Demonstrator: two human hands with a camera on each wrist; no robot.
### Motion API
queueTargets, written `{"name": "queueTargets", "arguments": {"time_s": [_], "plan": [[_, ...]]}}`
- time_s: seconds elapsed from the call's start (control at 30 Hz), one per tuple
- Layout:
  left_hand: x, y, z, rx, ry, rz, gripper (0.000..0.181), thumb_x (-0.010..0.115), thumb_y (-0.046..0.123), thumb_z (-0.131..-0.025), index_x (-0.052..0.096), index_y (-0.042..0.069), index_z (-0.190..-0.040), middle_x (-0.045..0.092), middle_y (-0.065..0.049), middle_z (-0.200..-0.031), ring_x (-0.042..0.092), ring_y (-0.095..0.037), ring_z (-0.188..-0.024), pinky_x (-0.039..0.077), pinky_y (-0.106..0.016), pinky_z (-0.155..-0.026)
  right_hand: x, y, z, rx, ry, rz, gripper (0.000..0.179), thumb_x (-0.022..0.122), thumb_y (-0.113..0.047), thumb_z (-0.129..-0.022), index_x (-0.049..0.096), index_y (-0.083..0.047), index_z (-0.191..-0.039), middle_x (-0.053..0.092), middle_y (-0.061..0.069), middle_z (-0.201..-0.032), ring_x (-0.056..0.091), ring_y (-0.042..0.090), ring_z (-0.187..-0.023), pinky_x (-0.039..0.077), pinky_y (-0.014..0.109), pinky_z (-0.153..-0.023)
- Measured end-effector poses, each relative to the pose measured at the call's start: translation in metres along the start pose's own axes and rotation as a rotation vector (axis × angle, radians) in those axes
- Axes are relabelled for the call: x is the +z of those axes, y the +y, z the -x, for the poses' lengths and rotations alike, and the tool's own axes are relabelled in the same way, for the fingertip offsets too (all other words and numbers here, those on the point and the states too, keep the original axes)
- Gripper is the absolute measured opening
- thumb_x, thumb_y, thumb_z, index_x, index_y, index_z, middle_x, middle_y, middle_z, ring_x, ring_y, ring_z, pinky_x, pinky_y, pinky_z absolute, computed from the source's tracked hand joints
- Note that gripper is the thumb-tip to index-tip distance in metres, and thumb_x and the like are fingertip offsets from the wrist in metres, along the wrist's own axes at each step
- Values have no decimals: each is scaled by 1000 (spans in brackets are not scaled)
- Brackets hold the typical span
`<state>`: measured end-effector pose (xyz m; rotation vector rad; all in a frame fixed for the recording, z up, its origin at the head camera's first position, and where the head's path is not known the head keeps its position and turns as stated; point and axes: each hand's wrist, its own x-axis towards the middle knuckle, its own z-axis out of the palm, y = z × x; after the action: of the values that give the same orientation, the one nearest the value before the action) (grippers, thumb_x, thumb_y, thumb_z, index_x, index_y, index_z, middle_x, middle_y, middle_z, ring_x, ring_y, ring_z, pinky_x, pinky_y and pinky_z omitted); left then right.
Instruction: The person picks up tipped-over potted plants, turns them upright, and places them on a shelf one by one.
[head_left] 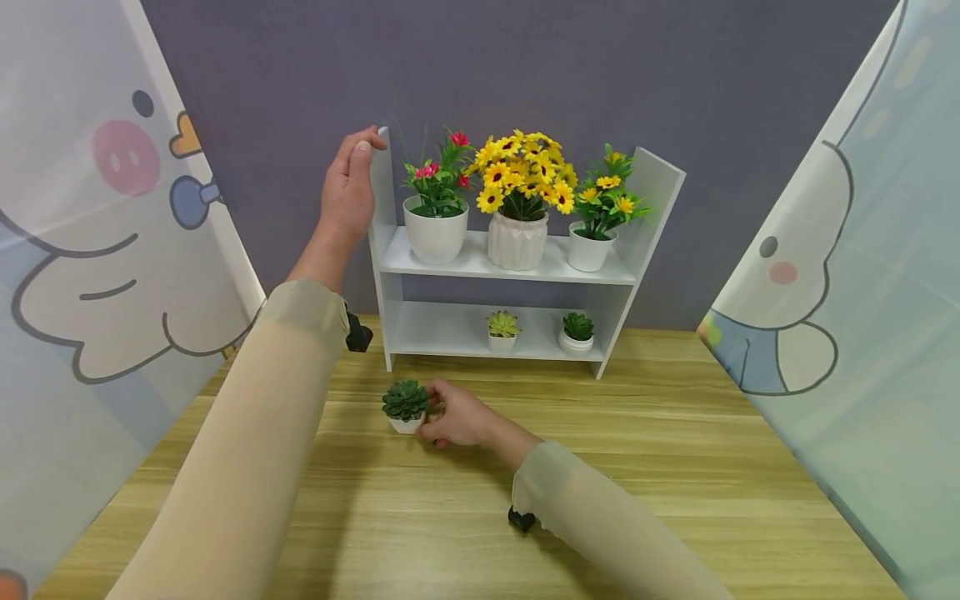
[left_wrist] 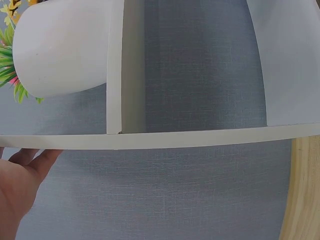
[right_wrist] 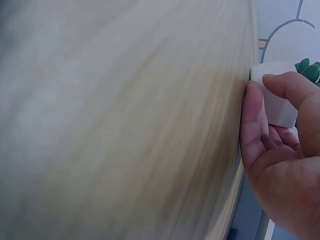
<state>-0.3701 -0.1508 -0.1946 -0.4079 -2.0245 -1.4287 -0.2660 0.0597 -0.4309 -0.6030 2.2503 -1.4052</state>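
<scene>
My right hand (head_left: 461, 417) is at a small green succulent in a white pot (head_left: 406, 423), in front of the shelf on the table. Its thumb lies at the pot's near side and its fingers curl at the far side; in the right wrist view the thumb overlaps the white pot (right_wrist: 281, 107). Up at the left, my left hand (head_left: 349, 196) touches the top of the white shelf's left side panel (head_left: 383, 187). The left wrist view has the extended fingers (left_wrist: 44, 162) against that panel's outer side.
On the upper board stand pink flowers (head_left: 437, 233), yellow sunflowers (head_left: 517, 242) and smaller yellow flowers (head_left: 590, 250), all in white pots. Below are a light green succulent (head_left: 502, 325) and a dark one (head_left: 577, 327). Printed curtains (head_left: 885, 275) flank the wooden table (head_left: 675, 442).
</scene>
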Motion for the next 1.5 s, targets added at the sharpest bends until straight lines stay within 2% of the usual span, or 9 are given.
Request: {"name": "queueTargets", "arguments": {"time_s": [0.3,0.6,0.97,1.1,1.23,1.33,1.5], "plan": [[0,0,1,0,1,3,38,32,42,-120,60,21,-135,43,12,-175,32,-5,-164,25,-29,-135,-1,2,-1,13,7,21,55,85,-6,-91,56,-6,-138,62,11,-129,69,15,-75,64,30,-66],[0,-2,-1,17,6,12,38,32,41,-121,60,19,-134,44,10,-175,33,-5,-164,25,-28,-134,-1,3,-1,48,0,-10,64,89,-10,-90,54,-5,-144,63,13,-135,71,17,-76,65,32,-68],[1,-1,0,14,2,5,38,31,41,-121,60,19,-135,43,10,-176,32,-5,-164,24,-29,-135,-2,6,-1,34,6,-19,58,85,-8,-93,55,-4,-142,62,12,-128,71,17,-76,65,31,-67],[1,-1,0,18,6,9,38,32,40,-121,60,18,-135,44,9,-175,32,-5,-164,25,-28,-134,-3,6,0,23,27,-19,59,83,-12,-96,54,-3,-147,62,14,-136,70,16,-85,62,29,-67],[1,-1,0,8,4,11,37,32,41,-120,60,21,-134,44,11,-175,32,-4,-164,25,-28,-134,-5,6,0,8,65,-63,63,81,-13,-98,53,-2,-153,60,17,-147,70,16,-96,58,28,-69],[0,-1,0,1,1,12,37,32,42,-120,60,22,-134,43,12,-175,32,-4,-164,25,-28,-134,-6,6,0,14,91,-107,69,79,-15,-100,47,-2,-160,57,19,-154,70,17,-96,57,27,-71],[1,0,0,4,6,13,37,32,41,-120,60,21,-134,44,11,-175,33,-4,-164,25,-28,-134,-9,5,-3,13,137,-114,79,75,-20,-105,33,-4,-171,47,19,-169,69,16,-85,55,27,-69]]}}
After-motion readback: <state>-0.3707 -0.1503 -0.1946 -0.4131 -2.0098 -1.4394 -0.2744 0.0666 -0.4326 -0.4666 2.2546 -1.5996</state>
